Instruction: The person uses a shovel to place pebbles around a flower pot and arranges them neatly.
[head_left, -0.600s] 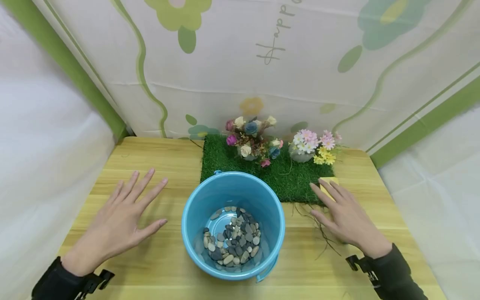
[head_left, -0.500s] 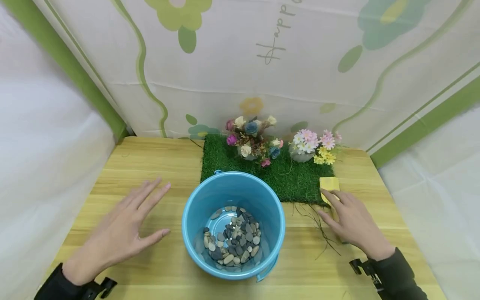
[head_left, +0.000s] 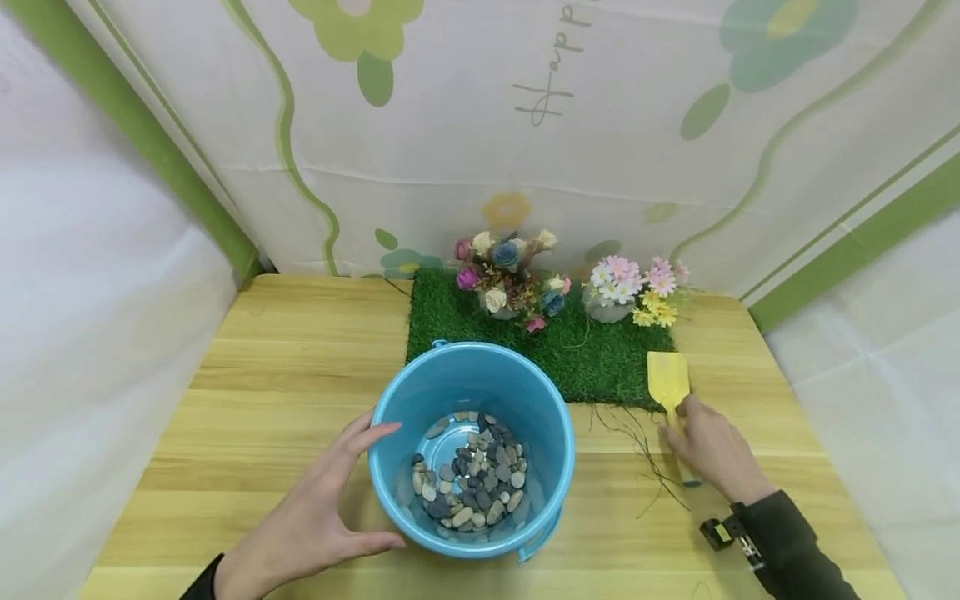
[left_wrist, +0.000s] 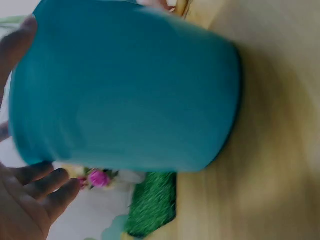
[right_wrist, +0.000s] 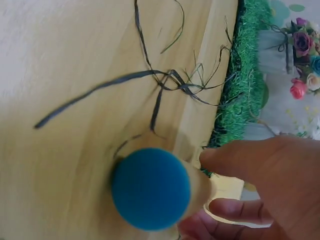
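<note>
A light-blue bucket [head_left: 551, 500] stands on the wooden table with several grey, black and tan pebbles [head_left: 480, 492] on its bottom. My left hand [head_left: 318, 504] is at the bucket's left side, thumb and fingers spread either side of the rim. The left wrist view catches the bucket's outer wall [left_wrist: 125, 90] up close, blurred. On the right, my right hand [head_left: 712, 446] grips the handle of a yellow toy shovel [head_left: 667, 379], its blade pointing away from me. A round blue handle end [right_wrist: 151, 189] fills the near part of the right wrist view.
Behind the bucket lies a green turf mat [head_left: 600, 367] with a bunch of artificial roses [head_left: 506, 275] and a pot of daisies [head_left: 611, 292]. Dark thin strands [head_left: 637, 442] lie between bucket and shovel. A printed white curtain [head_left: 450, 125] rises at the back.
My left hand has moved right, up to the bucket's rim. The right hand has drawn down and right off the shovel's blade and now holds its handle.
</note>
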